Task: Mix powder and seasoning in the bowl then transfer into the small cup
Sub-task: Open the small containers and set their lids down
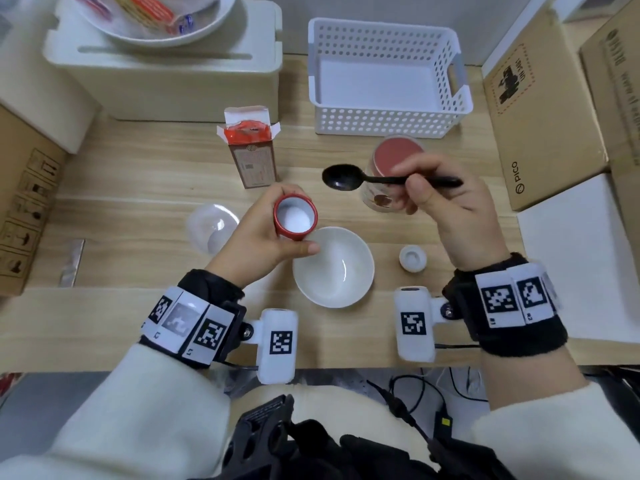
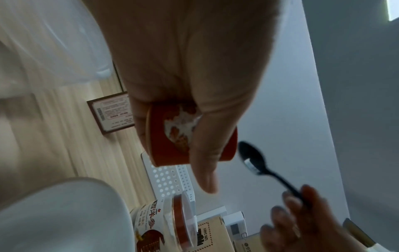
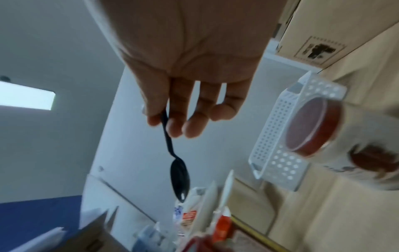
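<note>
A wooden table [image 1: 145,188] carries white bowl [image 1: 333,268], small cup [image 1: 412,258], basket [image 1: 388,81], carton [image 1: 251,147].

Far side of red container [image 1: 295,216] hidden behind left hand [image 1: 258,237]; label part-covered by thumb in left wrist view. Lower body of lidded jar [image 1: 391,174] hidden behind right hand [image 1: 450,209]; print unreadable, smeared in right wrist view. Middle of spoon [image 1: 374,180] handle buried in fingers. Plate [image 1: 152,19] with packets cut off by top edge. Cardboard boxes [image 1: 554,109] cut off at right edge. Clear lid [image 1: 212,226] blurred, contents unclear.
</note>
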`<state>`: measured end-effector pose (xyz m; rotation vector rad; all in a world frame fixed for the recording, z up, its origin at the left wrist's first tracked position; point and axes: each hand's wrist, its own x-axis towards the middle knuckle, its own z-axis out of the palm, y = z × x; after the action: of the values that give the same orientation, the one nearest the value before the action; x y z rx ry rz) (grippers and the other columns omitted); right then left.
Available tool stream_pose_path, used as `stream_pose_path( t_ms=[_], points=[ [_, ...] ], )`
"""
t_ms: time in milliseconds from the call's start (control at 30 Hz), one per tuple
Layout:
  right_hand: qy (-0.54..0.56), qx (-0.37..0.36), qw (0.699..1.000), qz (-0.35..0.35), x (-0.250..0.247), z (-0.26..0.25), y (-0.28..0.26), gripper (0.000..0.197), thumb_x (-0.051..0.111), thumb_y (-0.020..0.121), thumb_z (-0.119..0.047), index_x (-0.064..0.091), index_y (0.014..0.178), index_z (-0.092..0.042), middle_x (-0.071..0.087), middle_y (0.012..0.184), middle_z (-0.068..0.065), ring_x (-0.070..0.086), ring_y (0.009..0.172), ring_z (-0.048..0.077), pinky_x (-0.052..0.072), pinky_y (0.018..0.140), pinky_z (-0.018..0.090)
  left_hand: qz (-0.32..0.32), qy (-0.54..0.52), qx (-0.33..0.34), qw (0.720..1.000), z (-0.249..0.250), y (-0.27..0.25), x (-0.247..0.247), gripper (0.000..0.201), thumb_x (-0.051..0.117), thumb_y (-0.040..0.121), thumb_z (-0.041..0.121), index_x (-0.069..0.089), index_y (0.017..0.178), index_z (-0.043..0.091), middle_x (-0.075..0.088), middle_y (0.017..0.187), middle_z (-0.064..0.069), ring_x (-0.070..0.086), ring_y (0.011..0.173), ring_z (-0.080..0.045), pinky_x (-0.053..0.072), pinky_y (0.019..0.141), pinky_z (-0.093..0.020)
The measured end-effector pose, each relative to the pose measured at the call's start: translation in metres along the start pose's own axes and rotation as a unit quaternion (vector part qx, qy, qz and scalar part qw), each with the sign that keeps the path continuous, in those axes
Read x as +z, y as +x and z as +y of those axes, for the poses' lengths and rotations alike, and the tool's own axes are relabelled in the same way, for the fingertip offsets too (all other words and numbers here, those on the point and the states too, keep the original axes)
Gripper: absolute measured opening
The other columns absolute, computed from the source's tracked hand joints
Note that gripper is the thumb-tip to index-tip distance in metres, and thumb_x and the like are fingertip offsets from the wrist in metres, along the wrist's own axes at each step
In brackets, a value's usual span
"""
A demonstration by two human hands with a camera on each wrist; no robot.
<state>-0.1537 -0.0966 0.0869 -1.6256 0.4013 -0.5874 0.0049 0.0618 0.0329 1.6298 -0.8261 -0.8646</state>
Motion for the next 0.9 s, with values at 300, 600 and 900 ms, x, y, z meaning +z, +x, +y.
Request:
stream_pose_path(
  t_ms=[300,600,900],
  points=[
    [-0.230,-0.102,0.955,-0.159,0.028,-0.028,0.003,0.007,0.052,0.085,-0.020,0.057,0.082,-0.016,0.051,0.075,-0.019,0.049,0.070,-0.003,0.037,0.066,0.011,-0.056,0.023,0.044,0.997,0.013,0.001,0.001,0.057,0.081,0.062,-0.002,0.048,0.099,0.026,0.055,0.098,0.014,0.053,0.090,0.008,0.039,0.082,-0.007],
    [-0.239,-0.071,0.960,-0.129,0.042,-0.021,0.002,0.005,0.058,0.083,-0.015,0.058,0.080,-0.011,0.052,0.071,-0.019,0.051,0.065,0.000,0.042,0.064,0.019,-0.049,0.022,0.053,0.997,0.015,-0.005,0.006,0.059,0.081,0.062,0.001,0.046,0.097,0.034,0.055,0.100,0.012,0.053,0.091,0.005,0.040,0.080,-0.007],
    [-0.194,-0.066,0.973,-0.104,0.035,-0.023,-0.001,0.005,0.057,0.084,-0.006,0.058,0.079,-0.005,0.057,0.069,0.001,0.057,0.066,0.020,0.044,0.063,0.025,-0.032,0.023,0.047,0.998,0.013,-0.008,0.004,0.056,0.083,0.060,0.008,0.048,0.101,0.025,0.055,0.098,0.014,0.053,0.091,0.004,0.040,0.082,-0.010]
  ],
)
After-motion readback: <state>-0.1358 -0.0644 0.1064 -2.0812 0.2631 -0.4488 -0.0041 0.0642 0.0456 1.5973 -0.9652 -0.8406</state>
